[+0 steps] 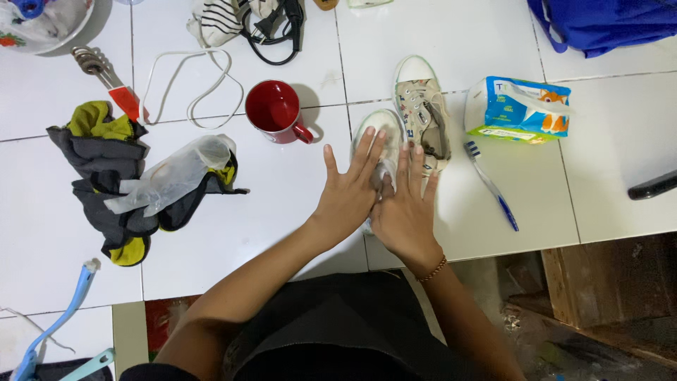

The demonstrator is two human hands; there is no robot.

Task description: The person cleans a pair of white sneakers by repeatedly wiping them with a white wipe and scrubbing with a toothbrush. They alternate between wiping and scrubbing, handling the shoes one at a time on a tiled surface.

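Note:
Two worn white sneakers lie side by side on the white tiled counter (247, 233). My left hand (349, 192) lies flat, fingers spread, on the nearer sneaker (384, 128), covering most of it. My right hand (407, 212) lies flat beside it, fingers reaching onto the lower edge of the farther sneaker (423, 109), whose laces and dark inside show. Neither hand grips anything. A blue and white toothbrush (491, 187) lies just right of my right hand.
A red mug (275, 109) stands left of the sneakers. A blue tissue pack (518, 109) sits to the right. Dark and yellow cloths with a clear plastic bag (151, 180) lie at left, a white cord (204, 85) and an immersion heater (106, 81) behind. The counter edge drops at lower right.

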